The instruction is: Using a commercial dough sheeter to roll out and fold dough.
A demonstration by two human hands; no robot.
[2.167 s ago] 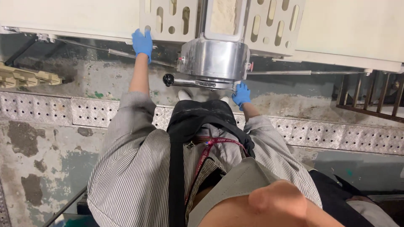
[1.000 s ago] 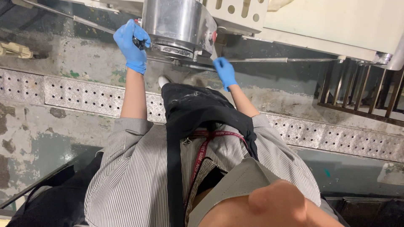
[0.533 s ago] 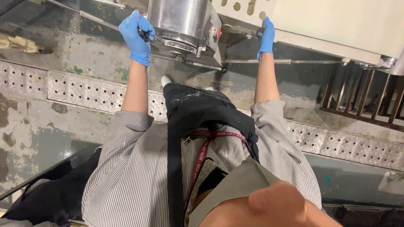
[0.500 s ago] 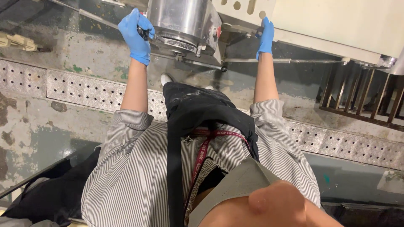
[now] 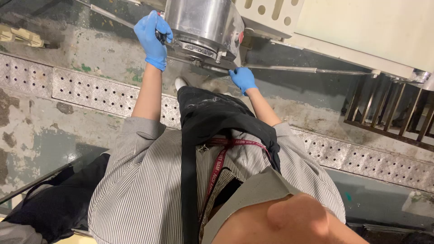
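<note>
A polished steel drum [image 5: 203, 22] sticks out of a pale machine at the top of the head view. My left hand [image 5: 153, 38], in a blue glove, is closed around a black knob [image 5: 159, 35] on the drum's left side. In a matching glove, my right hand [image 5: 243, 79] is curled at the drum's lower right rim, where a thin steel bar [image 5: 199, 62] runs under the flange. Both arms reach forward from a striped shirt with a black apron over it. What the right fingers clasp is partly hidden.
A white perforated panel [image 5: 271, 13] sits beside the drum. A long rod [image 5: 307, 70] runs right toward a rusty metal rack [image 5: 389, 113]. A tread-plate strip [image 5: 90, 95] crosses the stained concrete floor. A black bag [image 5: 54, 203] lies at lower left.
My right hand has dropped from the drum's upper right side to its lower right rim. My left hand stays on the black knob.
</note>
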